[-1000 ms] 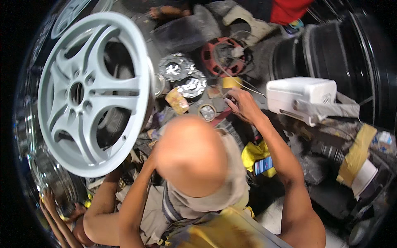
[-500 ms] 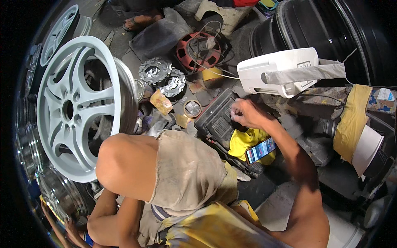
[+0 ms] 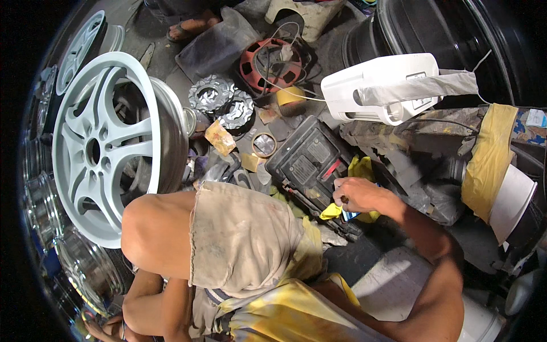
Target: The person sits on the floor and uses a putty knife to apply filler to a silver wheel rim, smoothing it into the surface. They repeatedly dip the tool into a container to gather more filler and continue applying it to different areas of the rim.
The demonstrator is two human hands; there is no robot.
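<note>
My right hand is over the front of a black toolbox. Its fingers are closed on a bunched yellow cloth, though its knuckles hide much of the grip. Partly covered beneath that hand is a phone with a lit screen. More of the cloth lies behind and to the right of the hand. A red patch shows on the box lid beside it. At the lower left edge, a hand, likely my left hand, is near the chrome wheels; its fingers are too cut off and bent by the lens to read.
A pale grey wheel rim stands at my left, with chrome rims below. Ahead are a red cable reel, tape rolls and silver discs. A white appliance and large black rims stand at the right. Another person's foot shows farther back.
My right hand has come down from the toolbox lid to the cloth and phone, now covering part of them. The cloth has shifted, and more of the lid shows. The view has moved slightly.
</note>
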